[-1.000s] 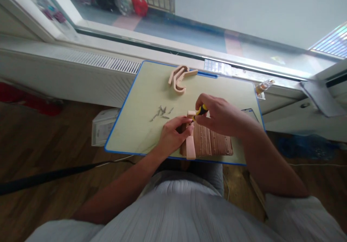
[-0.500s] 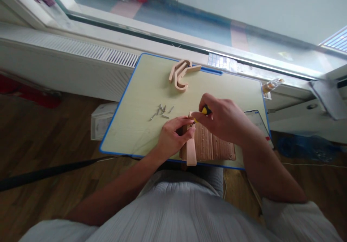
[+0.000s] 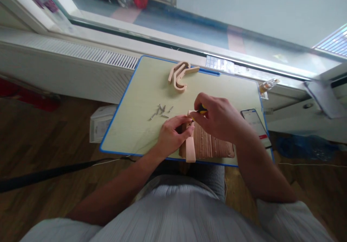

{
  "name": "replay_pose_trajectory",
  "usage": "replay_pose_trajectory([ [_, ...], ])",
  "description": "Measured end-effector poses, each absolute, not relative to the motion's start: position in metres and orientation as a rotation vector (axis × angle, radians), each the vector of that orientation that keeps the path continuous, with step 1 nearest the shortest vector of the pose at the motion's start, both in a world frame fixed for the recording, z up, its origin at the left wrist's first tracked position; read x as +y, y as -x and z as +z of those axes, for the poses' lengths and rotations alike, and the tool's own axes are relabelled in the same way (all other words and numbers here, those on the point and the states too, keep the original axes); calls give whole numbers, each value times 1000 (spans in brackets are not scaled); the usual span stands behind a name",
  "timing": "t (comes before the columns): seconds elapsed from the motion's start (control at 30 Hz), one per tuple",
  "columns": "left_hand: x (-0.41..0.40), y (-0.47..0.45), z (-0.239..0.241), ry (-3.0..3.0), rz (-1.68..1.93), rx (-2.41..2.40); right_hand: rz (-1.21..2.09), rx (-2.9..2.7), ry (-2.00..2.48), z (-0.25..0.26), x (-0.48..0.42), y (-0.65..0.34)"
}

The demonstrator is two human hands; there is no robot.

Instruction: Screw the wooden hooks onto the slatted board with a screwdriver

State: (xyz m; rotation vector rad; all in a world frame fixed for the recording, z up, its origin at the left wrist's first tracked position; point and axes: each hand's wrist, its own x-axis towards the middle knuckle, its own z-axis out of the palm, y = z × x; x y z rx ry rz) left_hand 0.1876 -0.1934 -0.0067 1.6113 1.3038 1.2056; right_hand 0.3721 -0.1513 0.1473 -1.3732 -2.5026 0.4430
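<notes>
A curved-ended wooden strip (image 3: 190, 149), which looks like a wooden hook, lies across a stack of brown corrugated cardboard (image 3: 213, 144) at the table's near edge. My left hand (image 3: 173, 131) rests over the strip, its thumb and index finger pinched around a small screw that is mostly hidden. My right hand (image 3: 214, 115) is closed on a screwdriver (image 3: 202, 109) with a black and yellow handle, its tip pointing down at the pinched fingers. Several loose screws (image 3: 162, 110) lie left of the hands. Two more wooden hooks (image 3: 180, 84) sit toward the back.
The pale table (image 3: 130, 126) has a blue rim and stands against a radiator (image 3: 81, 68) and window. A phone (image 3: 255, 124) lies beyond my right forearm. A bottle (image 3: 268, 85) stands past the right rear corner. A white plastic container (image 3: 101, 124) is below the left edge.
The view has shifted slightly. My right hand has turned a little on the screwdriver, and more of the phone shows beside it. My left hand keeps its pinch.
</notes>
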Motion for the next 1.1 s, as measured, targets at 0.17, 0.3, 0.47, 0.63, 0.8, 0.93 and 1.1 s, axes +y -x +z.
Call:
replay_pose_trajectory([
  [0.17,-193,-188,-8,-1566,1191,1286,374,-2472,1525,144,-151,-370],
  [0.3,-193,-188,-6,-1590,1213,1298,530,-2473,1392,149,-153,-375],
  [0.47,-193,-188,-8,-1618,1221,1315,635,-2442,1367,152,-157,-378],
  [0.63,-194,-188,-8,-1607,1204,1317,508,-2428,1450,151,-158,-373],
  [0.8,-195,-188,-6,-1630,1199,1323,383,-2409,1586,153,-162,-369],
  [0.93,-194,-188,-7,-1606,1214,1305,378,-2397,1630,155,-164,-369],
  [1.1,-192,-189,-10,-1585,1249,1292,449,-2413,1570,154,-160,-375],
])
